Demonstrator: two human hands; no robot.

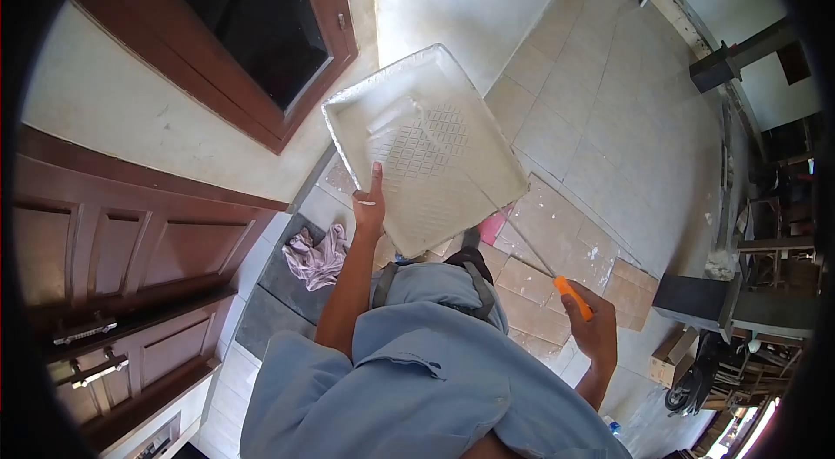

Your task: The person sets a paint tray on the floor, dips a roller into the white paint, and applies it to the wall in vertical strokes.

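A paint tray [426, 216], coated with pale wet paint and textured with a raised grid, is tilted in front of me. My left hand [369, 205] grips its left side, thumb over the edge and the other fingers hidden beneath. My right hand [593, 320] is closed around the orange handle of a paint roller [574, 296]. Its long thin rod reaches up and left across the tray. The roller's pale head lies inside the tray near the upper left, hard to tell from the paint.
Cardboard-like sheets [557, 233] spotted with white paint cover part of the tiled floor. A crumpled pink cloth [315, 256] lies on dark tiles at left. Brown wooden doors [139, 259] and a brown-framed window [317, 68] stand at left. A cardboard box [674, 356] sits at right.
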